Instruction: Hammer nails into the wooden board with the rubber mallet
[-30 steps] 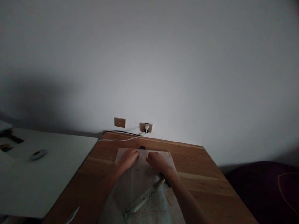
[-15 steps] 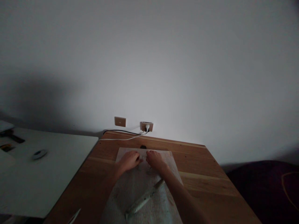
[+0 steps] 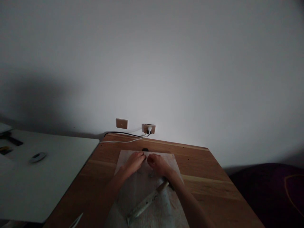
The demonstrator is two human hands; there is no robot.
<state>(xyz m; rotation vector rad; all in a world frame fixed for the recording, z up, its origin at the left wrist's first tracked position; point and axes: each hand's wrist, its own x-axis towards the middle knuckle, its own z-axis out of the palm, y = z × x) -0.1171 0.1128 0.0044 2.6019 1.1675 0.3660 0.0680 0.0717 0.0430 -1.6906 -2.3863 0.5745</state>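
Note:
Both hands are close together over the far half of a pale, worn board [image 3: 133,196] lying on the wooden table. My left hand [image 3: 136,161] has its fingers curled in a pinch, the fingertips pointing to the right. Facing it across a narrow gap, my right hand [image 3: 157,163] is also closed, fingers bent inward. Whatever either hand grips is too small and dim to make out. Below them a long, slim tool [image 3: 144,204] with a mottled pale body and a light wooden end rests slantwise on the board, its upper end near my right wrist.
A wall socket [image 3: 152,129] holds a white plug; its cables [image 3: 123,141] run left along the table's back edge. A small dark round thing [image 3: 145,149] lies behind the board. On the white table [image 3: 47,183] at left is a computer mouse [image 3: 38,157]. A dark purple shape [image 3: 266,193] stands at right.
My hands have come slightly closer together, and the right wrist has turned a little. More of the tool's wooden end shows beside my right forearm.

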